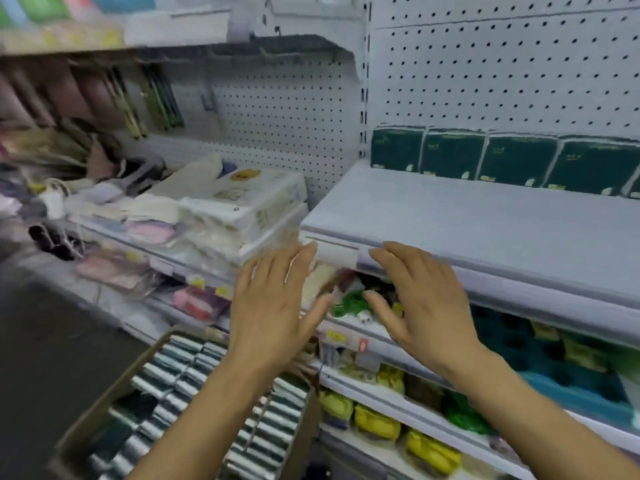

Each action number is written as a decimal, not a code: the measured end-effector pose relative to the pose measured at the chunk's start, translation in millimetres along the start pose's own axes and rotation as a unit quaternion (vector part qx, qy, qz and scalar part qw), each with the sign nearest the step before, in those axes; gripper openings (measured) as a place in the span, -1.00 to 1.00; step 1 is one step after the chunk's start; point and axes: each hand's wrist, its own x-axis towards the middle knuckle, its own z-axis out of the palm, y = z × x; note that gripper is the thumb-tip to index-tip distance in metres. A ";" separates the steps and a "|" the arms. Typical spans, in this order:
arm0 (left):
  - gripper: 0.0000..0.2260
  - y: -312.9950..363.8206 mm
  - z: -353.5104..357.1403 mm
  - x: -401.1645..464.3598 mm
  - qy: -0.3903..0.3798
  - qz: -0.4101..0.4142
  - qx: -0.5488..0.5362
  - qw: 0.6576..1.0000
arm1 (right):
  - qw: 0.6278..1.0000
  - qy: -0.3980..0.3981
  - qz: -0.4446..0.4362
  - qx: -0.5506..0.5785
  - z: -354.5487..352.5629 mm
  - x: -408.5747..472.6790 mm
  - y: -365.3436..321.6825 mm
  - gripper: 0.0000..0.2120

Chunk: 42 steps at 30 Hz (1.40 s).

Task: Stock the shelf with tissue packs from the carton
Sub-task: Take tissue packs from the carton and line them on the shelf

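Note:
Several dark green tissue packs (512, 161) stand upright in a row against the pegboard at the back of a white shelf (467, 220). A brown carton (90, 420) on the floor at lower left holds rows of dark green and silver packs (180, 372). My left hand (273, 306) and my right hand (422, 299) hover side by side in the air, palms facing each other, fingers straight, holding nothing. Both hands are in front of the shelf's front edge and above the carton.
A stack of white packaged goods (242, 209) fills the shelf to the left. Lower shelves carry yellow and green packets (377, 424) and teal items (554, 348). White pegboard (502, 71) backs the shelves. Dark floor (45, 341) lies at left.

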 end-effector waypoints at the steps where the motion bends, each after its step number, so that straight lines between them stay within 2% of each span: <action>1: -0.44 -11.2 -3.1 -14.5 -0.009 -0.013 0.007 1.000 | 1.000 -0.002 -0.015 0.005 9.1 -1.0 -15.1 -0.57; 6: -0.45 -66.0 -5.0 -87.0 -0.092 -0.108 0.021 0.990 | 0.993 -0.076 -0.066 0.057 64.8 -17.1 -76.7 -0.66; 11: -0.51 -103.7 13.4 -150.3 -0.199 -0.195 0.016 0.960 | 0.975 -0.171 -0.080 0.116 121.6 -41.5 -112.9 -0.68; 16: -0.56 -125.6 46.1 -199.8 -0.320 -0.274 -0.032 0.906 | 0.942 -0.298 -0.086 0.129 172.7 -72.5 -131.8 -0.79; 20: -0.58 -134.4 79.6 -241.4 -0.400 -0.326 -0.074 0.854 | 0.880 -0.446 -0.094 0.136 212.1 -99.6 -138.9 -0.69; 25: -0.58 -150.7 118.0 -289.4 -0.463 -0.385 -0.129 0.787 | 0.837 -0.526 -0.117 0.099 262.0 -133.0 -152.1 -0.67; 28: -0.57 -161.0 136.8 -313.2 -0.491 -0.398 -0.168 0.757 | 0.811 -0.564 -0.136 0.078 286.7 -147.6 -162.0 -0.65; 31: -0.57 -167.4 156.9 -328.6 -0.508 -0.389 -0.198 0.743 | 0.790 -0.595 -0.136 0.063 304.2 -158.5 -172.2 -0.64; 36: -0.54 -174.4 186.5 -343.5 -0.555 -0.358 -0.215 0.719 | 0.780 -0.610 -0.134 0.038 319.9 -165.2 -181.7 -0.52; 38: -0.55 -178.1 194.2 -346.1 -0.562 -0.355 -0.220 0.714 | 0.776 -0.615 -0.137 0.026 324.9 -167.5 -183.7 -0.56; 42: -0.60 -177.3 202.9 -343.5 -0.581 -0.304 -0.214 0.724 | 0.790 -0.606 -0.081 0.047 333.0 -173.1 -183.0 -0.77</action>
